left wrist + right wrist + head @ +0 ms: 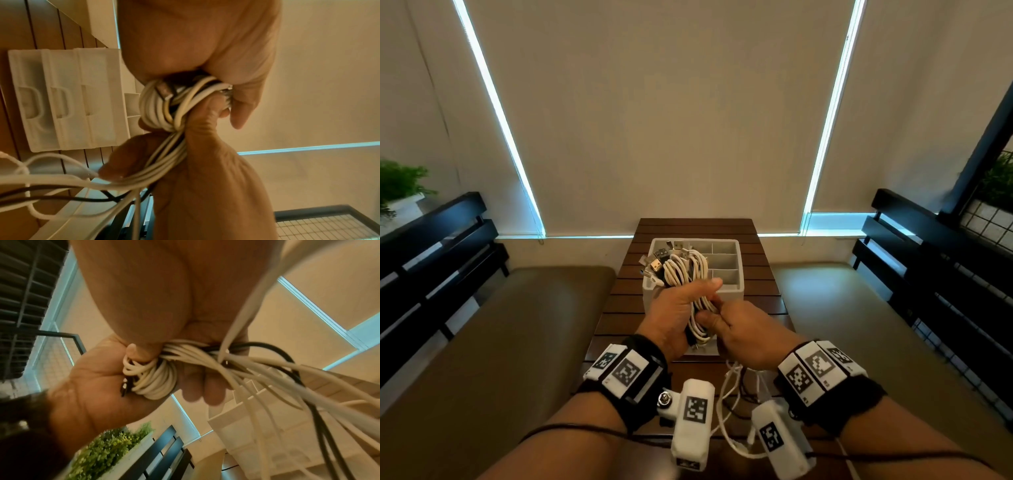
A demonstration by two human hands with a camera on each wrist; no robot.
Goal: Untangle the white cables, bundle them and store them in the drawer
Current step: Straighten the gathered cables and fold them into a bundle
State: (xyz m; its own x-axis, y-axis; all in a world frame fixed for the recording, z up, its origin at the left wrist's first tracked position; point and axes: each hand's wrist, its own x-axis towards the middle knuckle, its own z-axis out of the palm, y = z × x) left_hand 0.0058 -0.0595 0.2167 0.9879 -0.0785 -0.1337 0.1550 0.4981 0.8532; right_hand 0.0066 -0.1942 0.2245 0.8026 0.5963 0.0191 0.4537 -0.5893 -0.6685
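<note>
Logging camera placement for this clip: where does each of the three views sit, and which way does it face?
Head: worn high, facing forward and down at the table; shows both forearms, left hand, right hand.
Left wrist: looks along the left hand at the white cables; the right hand shows too.
Right wrist: looks along the right hand, tilted upward toward the blinds.
Shared: all show the cable bundle and the white drawer unit.

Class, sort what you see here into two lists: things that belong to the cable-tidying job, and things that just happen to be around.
Part of the job:
- white cables, looped in a bundle
- left hand, gripping the bundle
- right hand, holding the bundle's lower part
- white drawer box with compartments

Just around:
- wooden table
- plant
- benches
- window blinds
</note>
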